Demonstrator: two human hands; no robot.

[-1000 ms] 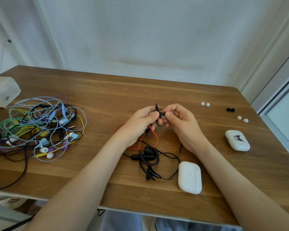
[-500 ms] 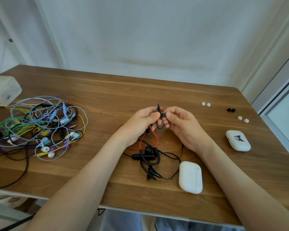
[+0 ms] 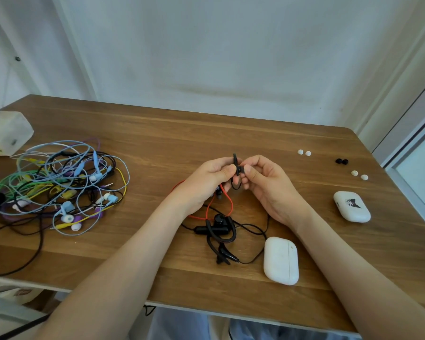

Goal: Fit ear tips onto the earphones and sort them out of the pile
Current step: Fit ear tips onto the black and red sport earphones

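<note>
A wooden table (image 3: 182, 133) with a rounded far corner stands against a pale wall (image 3: 206, 57); a window frame (image 3: 412, 153) runs down the right side. Above the middle of the table, the left hand (image 3: 206, 182) and right hand (image 3: 268, 185) both pinch a black earphone (image 3: 236, 171) with an ear hook, thumbs and fingers closed on it. A red cable (image 3: 227, 200) hangs from the left hand to more black earphones (image 3: 219, 229) lying below. A tangled pile of coloured earphones (image 3: 57, 182) sits at the left, near a cloudy plastic box (image 3: 5, 133). White ear tips (image 3: 304, 152), black ear tips (image 3: 341, 161) and another white pair (image 3: 359, 175) lie at the far right. A plain white case (image 3: 281, 260) and a case with a sticker (image 3: 352, 206) rest nearer.
</note>
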